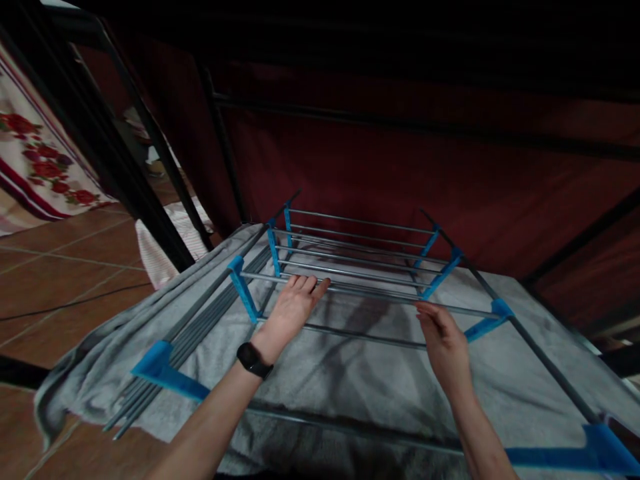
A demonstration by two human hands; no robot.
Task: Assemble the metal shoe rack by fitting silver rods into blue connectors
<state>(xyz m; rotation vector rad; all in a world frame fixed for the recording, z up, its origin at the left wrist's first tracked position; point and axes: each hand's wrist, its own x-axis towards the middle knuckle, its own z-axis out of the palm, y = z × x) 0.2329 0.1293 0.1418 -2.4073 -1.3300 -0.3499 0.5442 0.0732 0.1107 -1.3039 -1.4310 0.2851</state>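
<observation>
A rack frame of thin grey metal rods and blue plastic brackets lies across a grey blanket (380,373). My left hand (290,308), with a dark watch (254,360) on its wrist, has its fingers curled over a crosswise metal rod (370,291). Farther right along that same rod is my right hand (446,343), its bent fingers closed at the rod; its grip is partly hidden. The rod runs between a left blue bracket (243,287) and a right blue bracket (493,319). Nearer to me are another left bracket (163,370) and a right one (565,457).
Loose grey rods (200,323) lie bundled along the blanket's left side. Dark metal posts (115,153) rise at the left, with a dark red panel (375,167) behind. A striped cloth (173,233) and a cable (75,308) lie on the tiled floor (65,267).
</observation>
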